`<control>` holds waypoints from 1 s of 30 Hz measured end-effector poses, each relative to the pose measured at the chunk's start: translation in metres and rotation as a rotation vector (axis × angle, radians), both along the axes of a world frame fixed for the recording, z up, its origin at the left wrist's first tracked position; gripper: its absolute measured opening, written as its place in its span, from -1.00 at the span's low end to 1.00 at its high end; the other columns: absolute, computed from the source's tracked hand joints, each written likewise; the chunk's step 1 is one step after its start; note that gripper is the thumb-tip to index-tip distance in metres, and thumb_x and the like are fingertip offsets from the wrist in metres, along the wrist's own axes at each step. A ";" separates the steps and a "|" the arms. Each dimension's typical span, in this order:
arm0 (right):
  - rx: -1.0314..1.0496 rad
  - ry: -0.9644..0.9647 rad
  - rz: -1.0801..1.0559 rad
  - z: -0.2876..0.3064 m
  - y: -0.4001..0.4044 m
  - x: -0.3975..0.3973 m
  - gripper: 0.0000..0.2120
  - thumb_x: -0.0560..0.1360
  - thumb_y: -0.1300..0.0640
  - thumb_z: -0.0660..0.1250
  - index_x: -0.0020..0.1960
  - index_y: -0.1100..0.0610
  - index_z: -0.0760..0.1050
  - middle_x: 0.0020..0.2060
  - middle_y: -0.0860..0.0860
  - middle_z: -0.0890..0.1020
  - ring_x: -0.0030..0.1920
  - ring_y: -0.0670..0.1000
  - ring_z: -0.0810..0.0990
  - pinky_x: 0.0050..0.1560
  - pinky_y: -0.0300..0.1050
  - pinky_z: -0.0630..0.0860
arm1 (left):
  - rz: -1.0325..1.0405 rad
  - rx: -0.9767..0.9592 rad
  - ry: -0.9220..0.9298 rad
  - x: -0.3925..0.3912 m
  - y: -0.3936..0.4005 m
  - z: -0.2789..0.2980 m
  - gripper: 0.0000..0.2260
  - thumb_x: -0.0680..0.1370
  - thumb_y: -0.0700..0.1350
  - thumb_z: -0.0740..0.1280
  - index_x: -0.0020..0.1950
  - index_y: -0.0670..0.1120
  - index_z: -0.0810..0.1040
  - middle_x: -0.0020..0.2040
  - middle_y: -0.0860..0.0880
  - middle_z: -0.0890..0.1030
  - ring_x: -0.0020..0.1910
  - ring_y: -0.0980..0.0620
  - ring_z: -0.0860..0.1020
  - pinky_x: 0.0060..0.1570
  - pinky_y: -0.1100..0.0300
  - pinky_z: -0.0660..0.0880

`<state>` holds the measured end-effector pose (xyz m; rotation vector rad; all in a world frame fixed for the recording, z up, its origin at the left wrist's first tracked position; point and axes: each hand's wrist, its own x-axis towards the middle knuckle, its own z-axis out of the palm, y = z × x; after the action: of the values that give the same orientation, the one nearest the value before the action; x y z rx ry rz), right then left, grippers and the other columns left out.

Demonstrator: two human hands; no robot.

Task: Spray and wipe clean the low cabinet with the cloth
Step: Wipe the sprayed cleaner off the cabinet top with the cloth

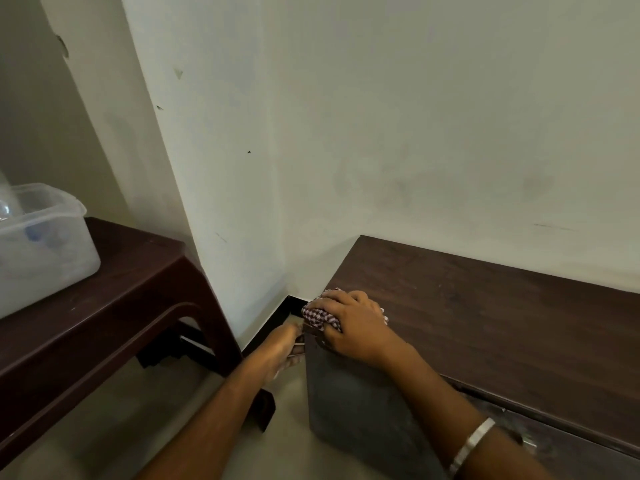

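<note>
A plain pale wall (pixel 381 133) is meeting at a corner, with a beige floor (pixel 138 427) below and a dark skirting strip running along the base. The low cabinet (pixel 485 306), dark wood grain on top, is sitting at right against the wall. A dark brown table (pixel 121 306) is standing at left.

The right hand (pixel 349 323) is pressing a red-and-white checked cloth (pixel 317 315) down on the cabinet's near left corner, fingers curled over the bunched fabric and clamping it to the top edge. A pale bangle (pixel 472 445) is showing on that wrist. The left hand (pixel 282 344) is reaching down beside the cabinet's left side panel, fingers touching the edge just under the cloth; whether it is gripping anything, cannot tell. No spray bottle is showing.

Likely step: wiping the corner and left edge. To do it well, keeping the palm flat, dragging the cloth along the full edge and over the lip, then working rightward in overlapping passes; the left hand steadying the panel should help. The front face at lower right is looking dusty and probably needs a pass too.

A clear plastic tub (pixel 45 251) is resting on the table, far left, lid off; something bluish and blurry is inside, too unclear to name.
</note>
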<state>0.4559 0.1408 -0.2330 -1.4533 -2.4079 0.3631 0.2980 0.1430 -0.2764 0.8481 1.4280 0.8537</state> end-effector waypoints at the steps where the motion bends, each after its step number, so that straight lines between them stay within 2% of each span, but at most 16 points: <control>1: 0.010 0.000 0.002 0.000 -0.002 -0.006 -0.56 0.54 -0.04 0.20 0.40 -0.26 0.27 0.44 -0.16 0.28 0.39 0.07 0.19 0.38 0.10 0.12 | 0.005 0.001 -0.002 -0.001 0.000 -0.001 -0.76 0.63 -0.12 0.08 0.00 -0.07 0.54 -0.07 -0.05 0.63 -0.08 -0.01 0.57 0.05 0.10 0.47; 3: 0.039 0.015 0.026 -0.004 -0.010 -0.011 -0.56 0.53 -0.03 0.20 0.40 -0.25 0.28 0.44 -0.16 0.28 0.39 0.06 0.19 0.39 0.10 0.11 | 0.013 0.002 -0.007 -0.001 0.001 -0.002 -0.76 0.64 -0.07 0.09 0.05 -0.06 0.54 -0.03 -0.07 0.63 -0.08 -0.01 0.57 -0.08 0.15 0.48; 5: 0.052 0.024 0.048 -0.006 -0.017 -0.003 -0.55 0.53 -0.03 0.21 0.39 -0.26 0.28 0.44 -0.18 0.27 0.39 0.04 0.19 0.40 0.09 0.12 | 0.021 0.010 -0.008 -0.001 0.003 -0.001 -0.75 0.65 -0.07 0.07 0.05 -0.08 0.54 -0.02 -0.09 0.63 -0.08 -0.02 0.57 -0.12 0.16 0.49; 9: 0.018 0.007 0.048 -0.006 -0.025 0.024 -0.54 0.52 -0.04 0.22 0.40 -0.27 0.26 0.45 -0.20 0.26 0.39 0.02 0.18 0.40 0.11 0.13 | 0.020 0.025 0.007 0.000 0.000 0.005 -0.73 0.65 -0.15 0.04 -0.04 -0.06 0.54 -0.04 -0.08 0.60 -0.08 -0.02 0.56 0.12 0.05 0.46; 13: -0.051 -0.010 -0.001 -0.001 -0.025 0.048 -0.54 0.53 -0.05 0.21 0.41 -0.27 0.25 0.46 -0.21 0.25 0.41 0.02 0.17 0.42 0.14 0.12 | 0.033 0.052 0.012 0.000 -0.003 0.014 -0.72 0.65 -0.16 0.04 -0.01 -0.06 0.55 0.07 -0.12 0.59 -0.07 -0.03 0.57 -0.04 0.12 0.48; 16: -0.070 -0.023 -0.047 0.002 -0.019 0.058 -0.55 0.54 -0.06 0.20 0.41 -0.27 0.25 0.47 -0.20 0.25 0.43 0.03 0.17 0.42 0.14 0.11 | 0.026 0.066 0.037 0.000 -0.004 0.024 -0.73 0.65 -0.15 0.07 0.15 -0.10 0.55 0.17 -0.13 0.57 0.10 -0.10 0.56 0.07 0.07 0.48; 19: -0.082 -0.037 -0.116 0.002 -0.010 0.079 -0.55 0.55 -0.08 0.19 0.41 -0.29 0.22 0.48 -0.19 0.23 0.44 0.04 0.18 0.44 0.15 0.11 | -0.004 0.115 0.121 0.003 -0.002 0.032 -0.73 0.65 -0.13 0.08 0.19 -0.09 0.55 0.18 -0.11 0.57 0.15 -0.10 0.55 -0.01 0.09 0.49; 20: -0.088 -0.051 -0.150 0.001 -0.007 0.090 -0.55 0.55 -0.09 0.18 0.41 -0.29 0.21 0.49 -0.18 0.23 0.45 0.06 0.18 0.45 0.17 0.11 | -0.010 0.145 0.158 0.003 -0.001 0.032 -0.74 0.65 -0.11 0.09 0.15 -0.06 0.55 0.18 -0.10 0.57 0.15 -0.10 0.55 0.01 0.09 0.49; 22: -0.105 -0.078 -0.228 0.003 0.002 0.116 -0.55 0.55 -0.11 0.16 0.42 -0.30 0.18 0.50 -0.14 0.21 0.47 0.09 0.17 0.46 0.20 0.12 | -0.043 0.231 0.282 0.001 0.005 0.030 -0.79 0.65 -0.06 0.11 0.10 0.02 0.53 0.21 -0.07 0.55 0.14 -0.05 0.53 0.20 0.01 0.48; 24: -0.127 -0.095 -0.328 0.005 0.007 0.145 -0.56 0.56 -0.12 0.14 0.42 -0.30 0.17 0.51 -0.11 0.20 0.47 0.12 0.16 0.46 0.22 0.12 | -0.096 0.308 0.449 0.003 0.007 0.030 -0.75 0.64 0.00 0.11 0.26 0.03 0.47 0.30 -0.05 0.50 0.22 -0.03 0.49 0.30 0.03 0.41; 26: -0.123 -0.107 -0.425 0.005 0.007 0.174 -0.56 0.57 -0.11 0.13 0.42 -0.30 0.18 0.51 -0.10 0.19 0.47 0.15 0.16 0.44 0.21 0.14 | -0.129 0.360 0.553 0.009 0.008 0.034 -0.66 0.65 0.00 0.10 0.42 0.00 0.35 0.39 -0.04 0.43 0.33 -0.03 0.44 0.27 0.15 0.34; 30: -0.122 -0.105 -0.576 0.003 -0.008 0.222 -0.56 0.57 -0.11 0.13 0.44 -0.28 0.17 0.51 -0.08 0.20 0.46 0.17 0.17 0.43 0.21 0.16 | -0.156 0.468 0.633 0.028 0.007 0.043 -0.59 0.65 -0.02 0.14 0.49 -0.06 0.26 0.47 -0.10 0.33 0.41 -0.07 0.37 0.33 0.10 0.31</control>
<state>0.6782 0.1332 -0.2296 -2.1709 -1.9380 0.3000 0.3257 0.1504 -0.2329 1.6738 1.6908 0.8500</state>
